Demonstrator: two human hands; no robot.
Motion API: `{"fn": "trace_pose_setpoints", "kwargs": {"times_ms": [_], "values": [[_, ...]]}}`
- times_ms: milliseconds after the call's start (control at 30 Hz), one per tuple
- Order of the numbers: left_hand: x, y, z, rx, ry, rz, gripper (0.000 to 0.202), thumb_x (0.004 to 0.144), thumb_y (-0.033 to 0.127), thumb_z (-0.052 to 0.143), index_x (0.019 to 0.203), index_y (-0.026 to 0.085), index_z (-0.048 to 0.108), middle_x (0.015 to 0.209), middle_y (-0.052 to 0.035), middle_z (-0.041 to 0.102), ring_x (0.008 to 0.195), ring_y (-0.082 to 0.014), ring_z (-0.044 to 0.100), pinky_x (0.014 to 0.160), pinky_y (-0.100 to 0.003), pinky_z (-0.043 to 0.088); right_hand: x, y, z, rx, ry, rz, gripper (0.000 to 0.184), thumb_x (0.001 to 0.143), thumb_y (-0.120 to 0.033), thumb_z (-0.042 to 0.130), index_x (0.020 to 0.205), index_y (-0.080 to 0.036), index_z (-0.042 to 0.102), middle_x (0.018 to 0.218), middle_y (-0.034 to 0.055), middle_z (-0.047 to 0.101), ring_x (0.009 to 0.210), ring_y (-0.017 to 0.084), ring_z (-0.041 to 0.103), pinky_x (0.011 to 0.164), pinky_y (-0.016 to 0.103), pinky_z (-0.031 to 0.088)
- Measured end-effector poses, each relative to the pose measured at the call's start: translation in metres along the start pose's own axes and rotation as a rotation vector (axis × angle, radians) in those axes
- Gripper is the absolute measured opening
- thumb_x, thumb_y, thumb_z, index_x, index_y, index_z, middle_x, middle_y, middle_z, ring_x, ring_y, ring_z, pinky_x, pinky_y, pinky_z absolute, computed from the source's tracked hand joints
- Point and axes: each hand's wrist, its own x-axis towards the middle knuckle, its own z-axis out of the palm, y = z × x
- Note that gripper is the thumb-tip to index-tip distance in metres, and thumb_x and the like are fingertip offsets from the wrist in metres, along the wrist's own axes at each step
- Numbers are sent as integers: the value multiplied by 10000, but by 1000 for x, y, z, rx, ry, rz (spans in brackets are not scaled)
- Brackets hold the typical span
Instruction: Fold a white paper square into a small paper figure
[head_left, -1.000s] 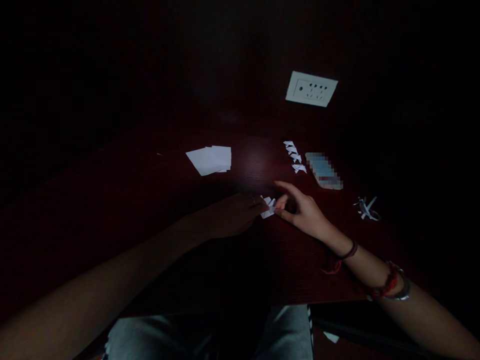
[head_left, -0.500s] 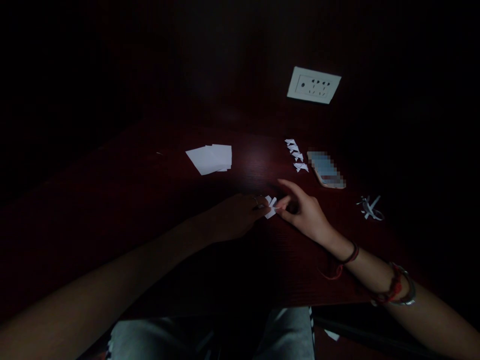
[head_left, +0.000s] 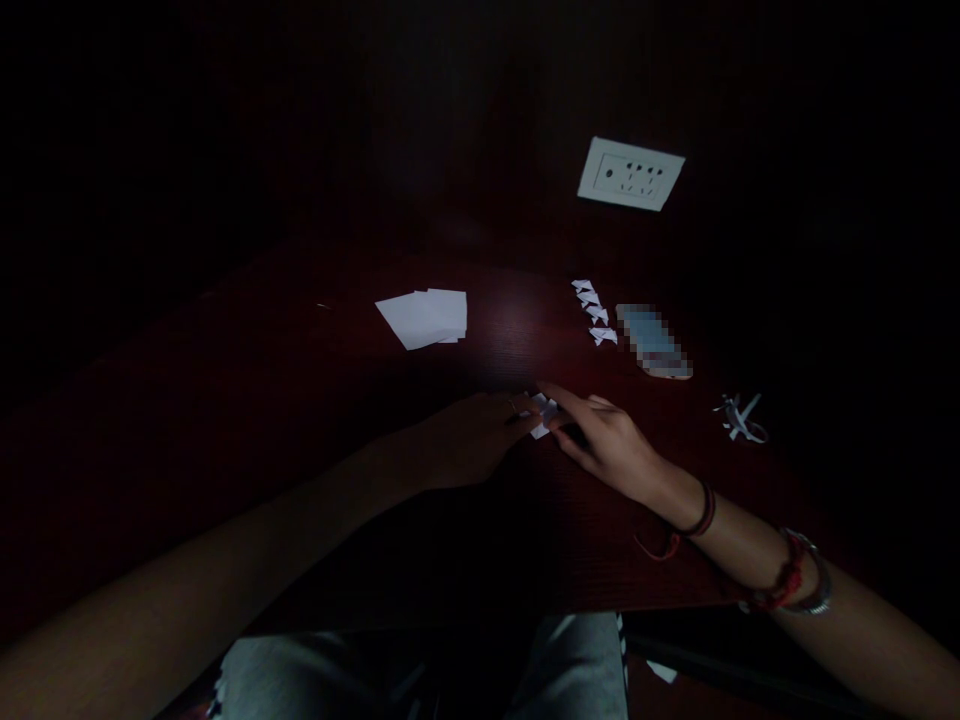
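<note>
A small folded piece of white paper (head_left: 541, 428) lies on the dark red table (head_left: 480, 560) between my hands. My left hand (head_left: 480, 432) reaches in from the left, its fingers pressed on the paper's left side. From the right, my right hand (head_left: 606, 436) has its thumb and fingertips closed at the paper's right edge, with the index finger laid over its top. The fingertips cover part of the folds. Farther back stand several small folded paper figures (head_left: 590, 300) in a row.
White paper sheets (head_left: 427, 318) lie overlapped at the back left. A phone (head_left: 654, 342) rests right of the paper figures, and thin paper strips (head_left: 741, 418) lie farther right. A socket panel (head_left: 631, 174) is on the wall. A white scrap (head_left: 661, 672) lies below the table.
My right index finger, raised before, has come down over the folded paper. My left hand stays almost where it was on the paper.
</note>
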Motion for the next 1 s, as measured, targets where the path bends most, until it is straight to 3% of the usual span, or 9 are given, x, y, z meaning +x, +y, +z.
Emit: {"fn": "trace_pose_setpoints", "kwargs": {"times_ms": [200,400,567,800,1000], "values": [[3,0,-1,-49,-16,-18,434,771,88,384,1203,126,388,1246,-100,403,1147,-211,362,952,-324,304,-3,0,-5,-1,-55,-42,522,782,-141,415,1282,-166,265,962,52,622,835,166,563,759,320,417],[1,-1,3,-80,15,-29,450,737,67,381,1176,154,432,1236,-93,412,1125,-208,389,899,-312,362,-4,4,-9,138,6,7,565,764,-158,433,1294,-185,238,865,-7,654,862,156,553,824,331,401],[0,-1,5,-59,32,-18,471,747,47,356,1202,161,401,1246,-79,411,1150,-189,366,927,-308,339,-2,2,-9,45,-45,3,597,753,-151,429,1310,-168,215,975,38,617,875,177,543,806,342,413],[0,2,3,-63,32,-20,494,739,40,355,1212,177,390,1258,-82,407,1154,-196,369,928,-331,338,0,-6,-13,-176,-117,-74,521,770,-149,387,1280,-111,292,898,86,599,795,184,538,739,331,412],[-3,1,-1,-156,45,-35,511,720,1,344,1196,174,410,1243,-73,410,1138,-165,384,928,-300,351,-7,-2,-17,-145,-20,-86,459,791,-198,384,1245,-133,353,775,49,607,698,163,546,708,333,416]]}}
